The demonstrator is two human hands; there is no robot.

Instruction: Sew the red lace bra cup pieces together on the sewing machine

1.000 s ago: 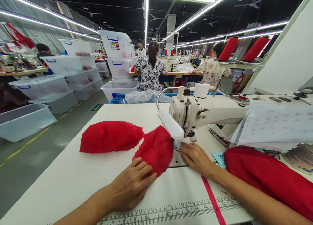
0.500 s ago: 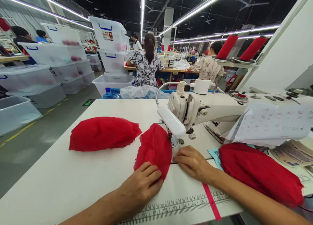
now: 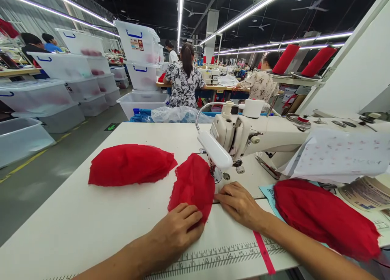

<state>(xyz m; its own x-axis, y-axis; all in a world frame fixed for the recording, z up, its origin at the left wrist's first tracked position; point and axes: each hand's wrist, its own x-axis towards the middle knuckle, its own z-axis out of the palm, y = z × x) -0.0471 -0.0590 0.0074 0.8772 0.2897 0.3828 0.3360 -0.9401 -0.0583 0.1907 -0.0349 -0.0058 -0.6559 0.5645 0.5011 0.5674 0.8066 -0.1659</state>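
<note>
A red fabric piece (image 3: pixel 192 182), oval with a frayed left edge, lies at the needle area of a white sewing machine (image 3: pixel 240 135). My left hand (image 3: pixel 179 227) is closed on its near end, fingers curled over the cloth, thumb side at the right. At the fabric's right edge, just in front of the presser foot (image 3: pixel 217 174), my right hand (image 3: pixel 236 200) has its fingertips pinched together against the cloth. The machine's white lamp head (image 3: pixel 215 150) partly hides the needle. To the left lies another red fabric piece (image 3: pixel 131 165), apart from both hands.
More red fabric (image 3: pixel 323 217) lies on a blue paper beyond my right forearm. Tweezers or snips (image 3: pixel 267 167) rest by the machine arm, below a hanging paper sheet (image 3: pixel 341 154). A printed ruler (image 3: pixel 213 259) runs along the near edge. Plastic boxes (image 3: pixel 61 66) and seated co-workers are beyond.
The whole view has shifted slightly to the right and up across the table. Both hands and the fabric at the needle keep nearly the same positions.
</note>
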